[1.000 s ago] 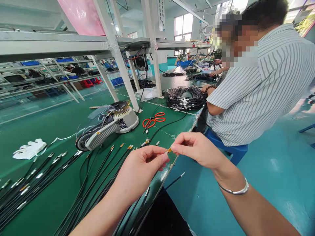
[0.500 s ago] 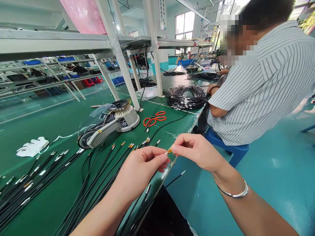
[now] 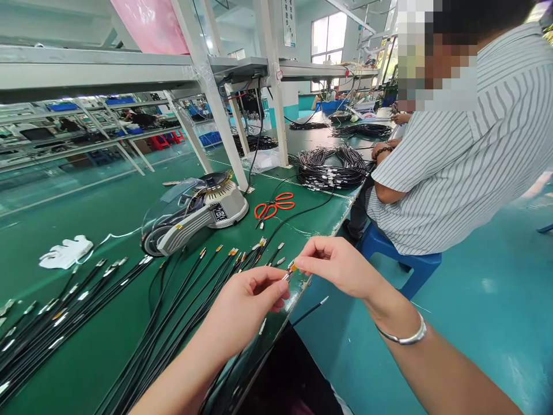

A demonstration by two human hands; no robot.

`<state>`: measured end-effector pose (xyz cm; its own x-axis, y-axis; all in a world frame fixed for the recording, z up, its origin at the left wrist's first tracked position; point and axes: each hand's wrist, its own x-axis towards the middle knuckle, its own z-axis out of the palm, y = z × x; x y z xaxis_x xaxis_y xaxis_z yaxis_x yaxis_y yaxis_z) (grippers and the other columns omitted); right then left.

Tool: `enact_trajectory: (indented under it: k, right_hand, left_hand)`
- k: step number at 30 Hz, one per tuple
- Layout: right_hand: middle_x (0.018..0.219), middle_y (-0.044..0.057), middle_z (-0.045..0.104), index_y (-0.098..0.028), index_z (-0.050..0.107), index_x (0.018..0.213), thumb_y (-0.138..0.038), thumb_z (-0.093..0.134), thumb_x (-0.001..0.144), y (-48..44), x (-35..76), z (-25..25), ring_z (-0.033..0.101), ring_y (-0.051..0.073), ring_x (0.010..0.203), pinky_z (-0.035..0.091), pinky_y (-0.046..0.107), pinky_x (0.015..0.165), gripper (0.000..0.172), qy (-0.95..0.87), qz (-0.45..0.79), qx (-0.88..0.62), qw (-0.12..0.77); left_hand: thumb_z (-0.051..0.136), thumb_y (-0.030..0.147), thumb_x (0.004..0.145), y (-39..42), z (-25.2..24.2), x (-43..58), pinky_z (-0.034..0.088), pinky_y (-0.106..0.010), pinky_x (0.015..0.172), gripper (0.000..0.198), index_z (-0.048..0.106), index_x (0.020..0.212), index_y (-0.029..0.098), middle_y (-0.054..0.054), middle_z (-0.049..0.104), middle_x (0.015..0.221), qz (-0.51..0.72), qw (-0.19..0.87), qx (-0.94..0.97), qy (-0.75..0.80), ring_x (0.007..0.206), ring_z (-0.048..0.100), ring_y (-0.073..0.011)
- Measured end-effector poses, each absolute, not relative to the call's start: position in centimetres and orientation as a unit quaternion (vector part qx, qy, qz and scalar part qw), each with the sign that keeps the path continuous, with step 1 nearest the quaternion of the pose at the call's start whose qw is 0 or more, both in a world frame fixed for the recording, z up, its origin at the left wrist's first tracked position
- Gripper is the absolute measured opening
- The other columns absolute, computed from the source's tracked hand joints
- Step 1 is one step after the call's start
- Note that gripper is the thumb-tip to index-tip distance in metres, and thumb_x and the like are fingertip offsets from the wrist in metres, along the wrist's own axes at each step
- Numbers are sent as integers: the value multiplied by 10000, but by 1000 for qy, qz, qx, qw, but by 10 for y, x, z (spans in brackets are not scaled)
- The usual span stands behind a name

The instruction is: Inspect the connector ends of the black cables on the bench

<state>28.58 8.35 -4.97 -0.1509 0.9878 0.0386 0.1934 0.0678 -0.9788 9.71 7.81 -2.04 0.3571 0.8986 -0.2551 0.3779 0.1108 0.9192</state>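
My left hand (image 3: 244, 308) pinches a cable end with a small metal connector (image 3: 287, 275) between thumb and fingertips. At its tip, my right hand (image 3: 339, 265) pinches a small piece of amber tape (image 3: 294, 267) that touches the connector. Fingers hide part of both. Below and left of my hands, black cables (image 3: 168, 328) with metal ends lie in bundles on the green table (image 3: 108, 323); some ends carry amber tape. Beyond my hands lie orange-handled scissors (image 3: 271, 210). A round tape dispenser (image 3: 224, 202) stands to their left.
A white glove (image 3: 67, 252) lies at the left. Coiled black cables (image 3: 332, 173) rest farther along the table, by a white shelf post (image 3: 276, 98). A person in a striped shirt (image 3: 466, 155) sits on a blue stool (image 3: 401, 259) at the right, beyond the table edge.
Both hands have shifted slightly left in the picture, and more of the metal connector shows between them. The view has turned a little, so the table items sit slightly farther right.
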Motion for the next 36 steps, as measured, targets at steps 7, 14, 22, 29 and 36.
enact_trajectory:
  k: [7, 14, 22, 29, 36]
  right_hand:
    - [611, -7, 602, -165, 576, 627, -323, 658, 708, 111, 256, -47, 533, 119, 594, 429, 252, 594, 195, -576, 535, -460, 413]
    - [551, -24, 558, -152, 560, 609, -332, 679, 700, 133, 208, -21, 512, 101, 547, 402, 232, 545, 234, -601, 538, -419, 417]
    - [653, -5, 588, -149, 592, 741, -482, 608, 801, 133, 168, -10, 523, 101, 590, 430, 240, 589, 339, -639, 540, -366, 407]
    - [701, 30, 591, -175, 597, 724, -542, 556, 835, 131, 118, -34, 532, 149, 661, 428, 280, 633, 386, -729, 543, -339, 241]
    - [721, 40, 641, -154, 622, 743, -479, 593, 826, 131, 9, -37, 570, 141, 652, 461, 274, 644, 336, -769, 566, -279, 107]
  left_hand:
    - [708, 340, 740, 84, -41, 52, 439, -264, 681, 201, 665, 717, 144, -44, 664, 756, 256, 633, 560, 469, 661, 560, -142]
    - [756, 331, 710, 88, -30, 47, 488, -278, 725, 339, 675, 981, 144, -56, 706, 841, 461, 609, 474, 439, 716, 639, -155]
    - [796, 120, 653, 78, -17, 2, 529, -215, 610, 249, 707, 877, 56, -73, 693, 728, 587, 651, 294, 381, 584, 610, -103]
    - [721, 85, 731, 16, -36, -85, 556, -222, 661, 157, 706, 887, 83, -50, 660, 762, 739, 563, 142, 343, 634, 616, -87]
    - [576, -5, 822, -53, -62, -150, 589, -279, 732, 147, 695, 820, 81, -53, 649, 735, 840, 463, -17, 284, 641, 636, -102]
